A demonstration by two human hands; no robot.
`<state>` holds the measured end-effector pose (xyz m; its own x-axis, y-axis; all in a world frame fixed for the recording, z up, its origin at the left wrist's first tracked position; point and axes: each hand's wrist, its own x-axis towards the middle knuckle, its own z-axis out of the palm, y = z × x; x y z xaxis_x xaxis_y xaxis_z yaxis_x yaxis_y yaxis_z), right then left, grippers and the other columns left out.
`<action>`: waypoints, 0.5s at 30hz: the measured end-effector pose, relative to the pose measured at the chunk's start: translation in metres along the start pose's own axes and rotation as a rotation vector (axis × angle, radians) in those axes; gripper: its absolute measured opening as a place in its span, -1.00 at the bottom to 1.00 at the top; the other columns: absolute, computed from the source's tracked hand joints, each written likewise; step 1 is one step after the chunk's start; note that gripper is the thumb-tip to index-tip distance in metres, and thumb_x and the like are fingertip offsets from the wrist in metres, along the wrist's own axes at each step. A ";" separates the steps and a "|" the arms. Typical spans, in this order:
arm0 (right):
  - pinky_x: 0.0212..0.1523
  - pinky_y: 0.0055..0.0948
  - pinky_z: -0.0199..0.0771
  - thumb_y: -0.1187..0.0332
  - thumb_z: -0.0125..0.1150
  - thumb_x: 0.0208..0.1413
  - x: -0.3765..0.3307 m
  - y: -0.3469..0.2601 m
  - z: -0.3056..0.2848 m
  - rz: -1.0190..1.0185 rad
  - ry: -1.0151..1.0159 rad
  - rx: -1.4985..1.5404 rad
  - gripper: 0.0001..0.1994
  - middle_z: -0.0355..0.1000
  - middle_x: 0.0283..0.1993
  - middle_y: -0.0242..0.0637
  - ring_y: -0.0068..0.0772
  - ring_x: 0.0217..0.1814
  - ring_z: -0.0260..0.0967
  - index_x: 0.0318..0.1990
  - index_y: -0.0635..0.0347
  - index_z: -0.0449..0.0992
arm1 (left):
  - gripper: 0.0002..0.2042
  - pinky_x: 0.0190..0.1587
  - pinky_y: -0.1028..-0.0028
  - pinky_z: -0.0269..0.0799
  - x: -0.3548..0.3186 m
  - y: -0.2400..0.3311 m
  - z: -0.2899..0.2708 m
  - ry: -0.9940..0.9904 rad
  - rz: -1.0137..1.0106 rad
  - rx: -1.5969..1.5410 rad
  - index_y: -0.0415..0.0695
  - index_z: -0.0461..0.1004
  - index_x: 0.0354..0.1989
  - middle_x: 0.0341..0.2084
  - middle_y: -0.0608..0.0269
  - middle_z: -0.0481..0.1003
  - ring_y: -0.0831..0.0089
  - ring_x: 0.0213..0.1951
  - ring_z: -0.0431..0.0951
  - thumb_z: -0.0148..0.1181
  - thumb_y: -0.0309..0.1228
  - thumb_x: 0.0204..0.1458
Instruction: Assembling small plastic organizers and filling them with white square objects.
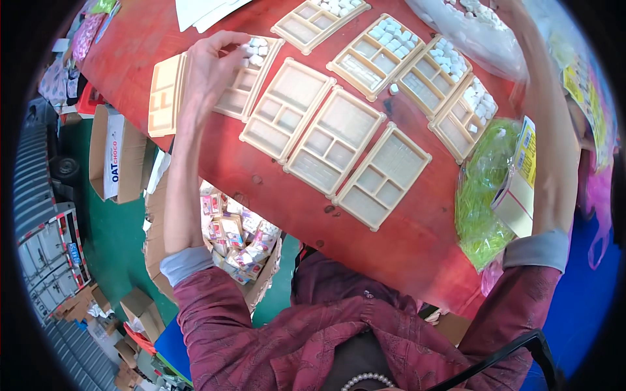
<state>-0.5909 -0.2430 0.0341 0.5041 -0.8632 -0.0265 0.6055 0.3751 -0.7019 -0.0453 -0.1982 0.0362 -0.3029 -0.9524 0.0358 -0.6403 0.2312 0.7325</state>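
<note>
My left hand [215, 62] is at the far left tray, its fingers bent and drawn together beside small white cubes [259, 47] in that tray's top compartment. What its fingertips hold, if anything, is hidden. My right hand [507, 8] reaches the top edge by a clear plastic bag [482, 40] with loose white pieces in it; its fingers are cut off from view. Between my arms lie three beige divided trays without cubes, among them a middle one [336, 141]. Farther back, several similar trays, such as one [368, 57], have white cubes in one compartment.
One white cube [394, 89] lies loose on the red table [261, 189]. At the right are a bag of green shredded filler [482, 195] and a yellow-and-white printed packet [518, 182]. A carton of small packages [241, 238] stands below the table's near left edge.
</note>
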 end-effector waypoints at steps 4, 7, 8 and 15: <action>-0.72 -0.64 0.10 0.38 0.14 0.11 0.050 0.043 0.109 0.104 -0.214 0.104 -0.88 0.36 -0.42 -0.39 -0.66 -0.56 0.20 -0.29 0.25 0.45 | -0.81 -0.21 0.51 0.45 -0.019 -0.018 -0.013 0.038 0.116 0.004 -0.28 0.56 -0.19 -0.24 0.19 0.58 0.49 -0.30 0.55 0.13 -0.55 0.02; -0.54 -0.60 0.22 0.28 0.14 0.13 0.057 0.092 0.234 -0.132 0.452 -1.122 -0.80 0.33 -0.40 -0.42 -0.63 -0.46 0.22 -0.23 0.24 0.46 | -0.78 -0.13 0.48 0.44 -0.007 -0.021 0.014 0.165 0.319 -0.059 -0.27 0.52 -0.11 -0.15 0.09 0.55 0.42 -0.20 0.55 0.05 -0.56 0.08; -0.45 -0.58 0.28 0.27 0.18 0.09 0.103 0.136 0.225 -0.180 0.128 -1.096 -0.75 0.32 -0.40 -0.41 -0.59 -0.40 0.25 -0.18 0.26 0.47 | -0.75 -0.11 0.45 0.44 -0.030 -0.039 -0.002 0.217 0.197 0.002 -0.27 0.49 -0.06 -0.14 0.06 0.54 0.36 -0.18 0.56 0.00 -0.56 0.11; -0.31 -0.19 0.54 0.51 0.20 -0.12 0.162 0.266 0.246 -0.632 0.168 -1.760 -0.83 0.50 -0.37 -0.03 -0.01 -0.27 0.52 -0.30 0.28 0.53 | -0.69 -0.09 0.33 0.42 -0.027 -0.026 0.034 0.367 0.196 -0.154 -0.25 0.40 0.06 -0.19 -0.01 0.54 0.21 -0.19 0.55 -0.16 -0.53 0.18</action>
<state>-0.1964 -0.2003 0.0186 0.3645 -0.7785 0.5109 -0.6445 -0.6069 -0.4650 -0.0448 -0.1719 -0.0067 -0.1198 -0.9075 0.4025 -0.4751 0.4084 0.7794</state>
